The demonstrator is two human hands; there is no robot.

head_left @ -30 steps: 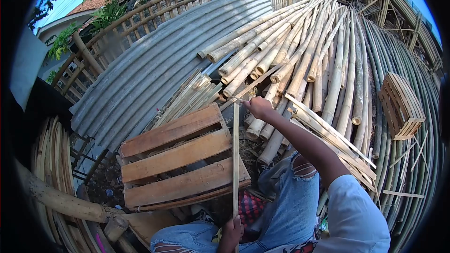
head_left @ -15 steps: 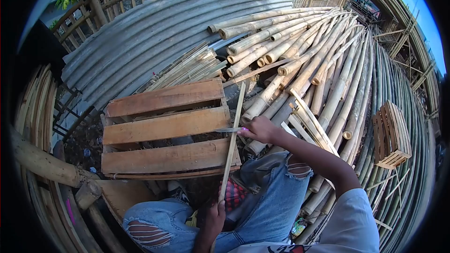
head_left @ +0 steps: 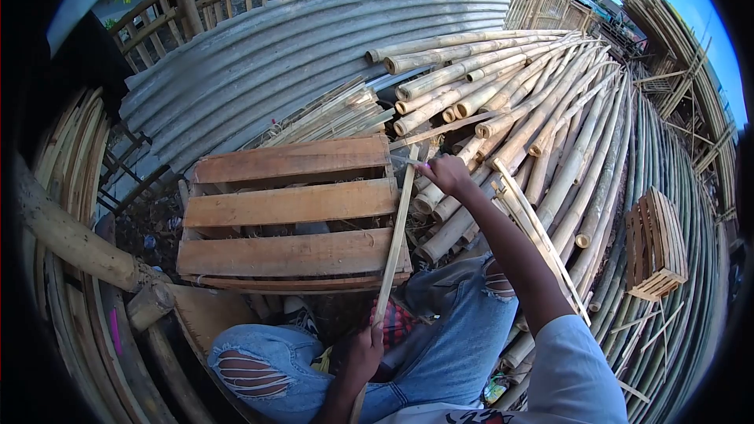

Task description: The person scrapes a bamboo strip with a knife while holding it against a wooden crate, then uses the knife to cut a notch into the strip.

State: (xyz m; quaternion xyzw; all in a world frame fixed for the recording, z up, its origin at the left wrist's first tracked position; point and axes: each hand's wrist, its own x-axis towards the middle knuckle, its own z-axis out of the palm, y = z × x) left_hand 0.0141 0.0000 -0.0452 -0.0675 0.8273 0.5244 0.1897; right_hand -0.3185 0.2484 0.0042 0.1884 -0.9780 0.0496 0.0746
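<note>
A long, pale bamboo strip (head_left: 395, 250) slants up from my lap across the right end of a slatted wooden crate (head_left: 294, 206). Low down, my left hand (head_left: 364, 355) is closed around the strip. Near its upper end, my right hand (head_left: 446, 175) grips a knife (head_left: 405, 160) with a pinkish handle. The blade points left and lies across the strip close to its tip. Part of the handle is hidden by my fingers. Beneath the strip, a red and black checked cloth (head_left: 397, 323) shows between my knees.
Thick bamboo poles (head_left: 503, 110) fan out ahead and to the right. Split strips (head_left: 334, 119) are piled behind the crate, before a corrugated metal sheet (head_left: 314, 39). A second crate (head_left: 657, 243) rests on green poles at right. A bamboo beam (head_left: 75, 228) crosses the left side.
My right hand and the knife have moved up along the strip to near its far end. My left hand keeps its hold low on the strip. The view has shifted slightly.
</note>
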